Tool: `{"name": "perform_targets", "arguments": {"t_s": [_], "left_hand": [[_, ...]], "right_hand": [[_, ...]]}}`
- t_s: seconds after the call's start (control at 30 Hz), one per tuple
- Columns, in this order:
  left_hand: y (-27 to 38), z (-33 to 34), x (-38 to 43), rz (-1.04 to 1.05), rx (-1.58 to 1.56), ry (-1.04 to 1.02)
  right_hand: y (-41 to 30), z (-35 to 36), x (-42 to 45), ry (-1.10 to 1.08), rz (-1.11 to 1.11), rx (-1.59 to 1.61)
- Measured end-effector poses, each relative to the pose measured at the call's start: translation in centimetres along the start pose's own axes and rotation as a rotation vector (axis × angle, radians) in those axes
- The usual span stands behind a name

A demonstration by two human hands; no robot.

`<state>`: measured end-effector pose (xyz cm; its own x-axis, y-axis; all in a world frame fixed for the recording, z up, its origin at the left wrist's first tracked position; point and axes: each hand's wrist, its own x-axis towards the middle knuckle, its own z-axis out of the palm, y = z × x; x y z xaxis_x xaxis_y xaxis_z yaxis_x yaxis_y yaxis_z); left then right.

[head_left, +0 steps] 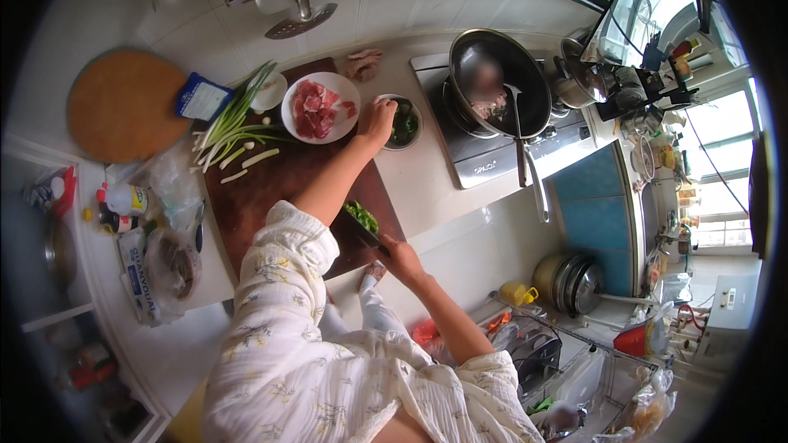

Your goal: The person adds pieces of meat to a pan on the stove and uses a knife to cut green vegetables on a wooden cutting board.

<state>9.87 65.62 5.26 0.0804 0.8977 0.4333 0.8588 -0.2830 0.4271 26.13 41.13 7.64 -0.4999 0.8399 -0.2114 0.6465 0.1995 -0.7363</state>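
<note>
My left hand (377, 118) is at the near rim of a bowl of dark green leafy pieces (404, 123); whether its fingers hold anything cannot be told. My right hand (401, 257) grips the handle of a kitchen knife (362, 231), whose dark blade lies beside chopped green vegetable (363, 215) on the reddish-brown cutting board (246, 221). A white plate of sliced raw meat (315, 106) stands left of the bowl. Spring onions (246, 111) and several pale cut stalks and cloves lie at the board's left side.
To the right, a wok (529, 80) with a spatula (518, 117) and some food sits on a gas stove (480, 166). A round wooden board (126, 104) leans at the left wall. Bottles (126, 199) and a plastic-wrapped bowl (175, 264) stand at the left.
</note>
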Motion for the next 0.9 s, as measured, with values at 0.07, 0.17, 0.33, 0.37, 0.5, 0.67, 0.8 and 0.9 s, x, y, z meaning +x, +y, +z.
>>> {"name": "perform_targets", "arguments": {"t_s": [0.07,0.17,0.33,0.37,0.5,0.67,0.8,0.9], "left_hand": [[-0.8,1.6,0.9,-0.055,0.203,-0.109],[-0.8,2.6,1.7,-0.101,0.212,-0.107],[-1.5,0.2,1.3,-0.303,-0.295,0.042],[-2.0,-0.7,1.1,-0.374,-0.416,-0.019],[-5.1,-5.0,-4.6,-0.533,-1.048,-0.071],[-5.8,-10.0,-21.0,-0.595,-1.008,0.111],[-1.2,-12.1,-30.0,-0.703,-0.533,-0.051],[0.2,-12.4,-32.2,-0.472,-0.248,0.025]], "right_hand": [[-0.6,-0.7,0.3,-0.039,-0.006,-0.005],[-0.5,-0.8,-0.3,-0.056,-0.030,-0.009],[-1.5,-1.1,-2.1,-0.101,0.070,0.109],[-1.0,-0.7,-2.6,-0.086,0.094,0.148],[-1.1,0.5,-4.8,-0.202,0.226,0.493],[-3.8,1.2,-9.3,-0.146,0.276,1.090],[-5.7,3.8,-11.2,-0.058,0.300,1.033],[-6.5,6.6,-10.4,0.102,0.039,0.350]]}}
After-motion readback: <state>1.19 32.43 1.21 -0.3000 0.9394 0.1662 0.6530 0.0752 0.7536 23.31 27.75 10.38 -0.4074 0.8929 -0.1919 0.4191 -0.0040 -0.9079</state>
